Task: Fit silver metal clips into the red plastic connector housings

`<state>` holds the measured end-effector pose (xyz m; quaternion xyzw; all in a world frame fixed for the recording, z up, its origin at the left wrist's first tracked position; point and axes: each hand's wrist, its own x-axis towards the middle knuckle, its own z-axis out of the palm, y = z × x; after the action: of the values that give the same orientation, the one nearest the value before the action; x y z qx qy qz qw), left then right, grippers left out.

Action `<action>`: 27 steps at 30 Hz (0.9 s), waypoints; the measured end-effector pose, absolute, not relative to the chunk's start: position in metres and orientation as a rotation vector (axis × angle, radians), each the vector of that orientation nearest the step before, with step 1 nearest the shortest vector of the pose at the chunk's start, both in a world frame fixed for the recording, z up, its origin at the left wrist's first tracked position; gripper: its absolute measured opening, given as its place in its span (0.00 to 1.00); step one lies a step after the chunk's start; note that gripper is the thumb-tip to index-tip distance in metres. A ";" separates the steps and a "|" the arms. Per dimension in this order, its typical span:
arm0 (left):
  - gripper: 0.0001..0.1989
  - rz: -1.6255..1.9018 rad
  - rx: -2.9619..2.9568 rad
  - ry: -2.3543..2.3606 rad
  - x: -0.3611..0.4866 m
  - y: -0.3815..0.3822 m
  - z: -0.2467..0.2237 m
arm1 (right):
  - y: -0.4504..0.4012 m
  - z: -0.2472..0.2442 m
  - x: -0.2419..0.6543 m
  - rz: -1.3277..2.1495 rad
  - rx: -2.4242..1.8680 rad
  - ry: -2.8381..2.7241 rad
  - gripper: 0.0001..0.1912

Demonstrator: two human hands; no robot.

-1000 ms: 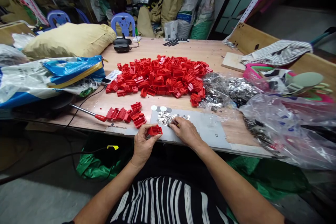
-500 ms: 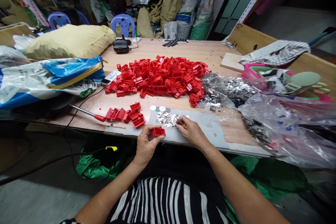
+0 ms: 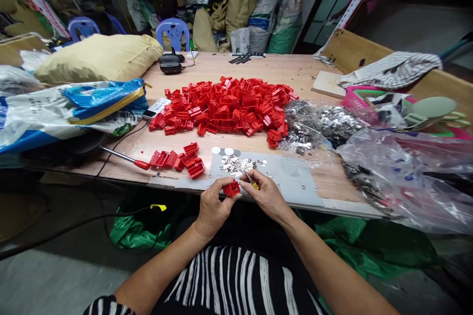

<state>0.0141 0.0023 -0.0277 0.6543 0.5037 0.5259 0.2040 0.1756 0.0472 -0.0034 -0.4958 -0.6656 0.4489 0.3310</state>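
Observation:
My left hand (image 3: 215, 205) pinches a small red plastic box-shaped part (image 3: 231, 188) just over the table's front edge. Close against it, my right hand (image 3: 266, 197) holds a thin tool with a yellow handle (image 3: 254, 185), perhaps a small screwdriver, its tip toward the red part. Whether the fingertips also hold a metal piece is too small to tell. Behind my hands, a heap of small shiny metal pieces (image 3: 236, 164) lies on a grey board (image 3: 295, 180). Several more red parts (image 3: 194, 165) sit to the left.
A big pile of red parts (image 3: 225, 106) covers the table's middle. Right of it lie clear bags of metal pieces (image 3: 306, 125) and a pink basket (image 3: 356, 103). At left are a red-handled metal rod (image 3: 125, 156), a blue-white sack (image 3: 111, 103) and a cable. A person's arm shows at far right.
My right hand has moved from the metal heap toward me and left, up to the red part. My left hand has shifted slightly right and turned the part. A person has appeared at back right.

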 end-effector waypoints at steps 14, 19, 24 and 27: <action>0.15 1.392 1.229 1.187 0.016 0.003 -0.024 | 0.046 -0.001 0.181 1.608 -1.190 -1.490 0.17; 0.16 1.384 1.052 1.060 0.017 0.007 -0.022 | 0.048 -0.004 0.196 1.510 -1.249 -1.608 0.16; 0.15 1.314 1.223 1.156 0.011 0.010 -0.027 | 0.045 -0.005 0.206 1.171 -1.347 -1.909 0.15; 0.15 1.236 1.506 1.302 0.004 0.014 -0.031 | 0.041 -0.004 0.204 1.081 -1.389 -1.996 0.12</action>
<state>0.0041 0.0143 -0.0307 0.5920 0.5121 0.4860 0.3886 0.2037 0.0411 -0.0038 -0.5069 -0.7284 0.3946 0.2380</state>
